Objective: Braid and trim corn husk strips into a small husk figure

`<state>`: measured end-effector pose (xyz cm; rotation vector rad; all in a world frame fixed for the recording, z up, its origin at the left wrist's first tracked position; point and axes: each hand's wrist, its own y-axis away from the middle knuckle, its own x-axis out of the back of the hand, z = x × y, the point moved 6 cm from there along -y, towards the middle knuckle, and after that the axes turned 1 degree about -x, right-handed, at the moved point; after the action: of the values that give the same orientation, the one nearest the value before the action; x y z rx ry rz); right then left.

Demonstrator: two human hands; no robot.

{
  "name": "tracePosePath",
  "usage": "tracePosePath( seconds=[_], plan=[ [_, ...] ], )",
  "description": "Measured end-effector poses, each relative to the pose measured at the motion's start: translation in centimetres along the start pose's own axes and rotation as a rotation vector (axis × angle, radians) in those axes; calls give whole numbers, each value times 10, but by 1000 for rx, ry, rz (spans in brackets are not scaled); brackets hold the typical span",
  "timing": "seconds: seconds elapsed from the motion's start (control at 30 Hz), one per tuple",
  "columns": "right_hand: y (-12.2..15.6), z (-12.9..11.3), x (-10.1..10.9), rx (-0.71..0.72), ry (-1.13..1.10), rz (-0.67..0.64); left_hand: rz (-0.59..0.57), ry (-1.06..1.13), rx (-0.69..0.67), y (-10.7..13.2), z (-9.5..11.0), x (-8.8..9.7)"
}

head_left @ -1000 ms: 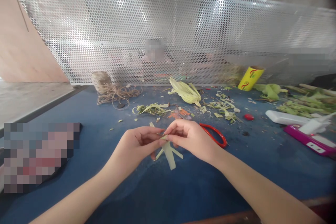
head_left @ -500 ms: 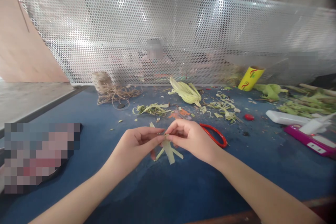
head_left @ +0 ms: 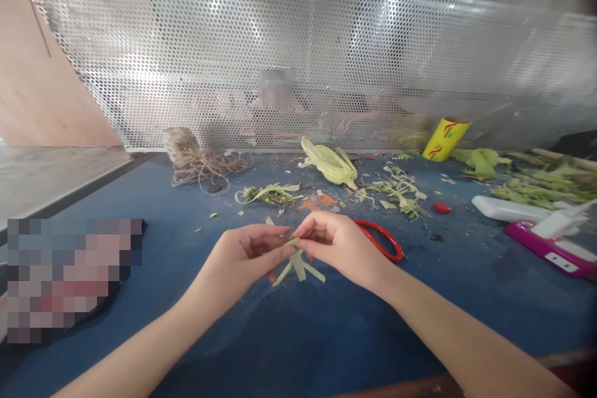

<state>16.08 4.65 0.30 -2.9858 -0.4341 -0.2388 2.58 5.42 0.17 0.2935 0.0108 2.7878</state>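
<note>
My left hand (head_left: 249, 252) and my right hand (head_left: 333, 239) meet above the middle of the blue table. Between their pinched fingertips is a small piece made of pale green corn husk strips (head_left: 300, 266), with several strip ends fanning out below. Both hands are closed on it; the fingers hide its centre. Just behind my right hand lies a red-handled tool (head_left: 389, 241), only its loop showing. Farther back rests a peeled-open corn husk (head_left: 329, 163), with husk scraps (head_left: 270, 194) in front of it.
A ball of twine (head_left: 209, 168) lies at the back left by a perforated metal screen (head_left: 298, 31). To the right are a yellow roll (head_left: 446, 138), more shredded husk (head_left: 401, 193), a small red object (head_left: 442, 208) and a purple power strip (head_left: 550, 250). A person sits beyond the screen.
The broad middle strip hanging below my fingers is now folded up shorter, toward the pinch at my fingertips. Both hands stay in nearly the same place.
</note>
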Motion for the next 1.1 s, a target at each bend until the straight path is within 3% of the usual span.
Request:
tracePosePath(
  seconds=[0.33,0.63,0.9,1.1],
  plan=[
    [1,1,-3,13,61,-34,56,25,6,2,6,0],
    [5,-9,3,161,237,42,26,280,162,1,-6,-1],
    [3,-4,2,88,77,-20,14,352,163,-1,-8,-1],
    [6,-11,4,197,292,21,-34,405,234,-1,-12,-5]
  ],
)
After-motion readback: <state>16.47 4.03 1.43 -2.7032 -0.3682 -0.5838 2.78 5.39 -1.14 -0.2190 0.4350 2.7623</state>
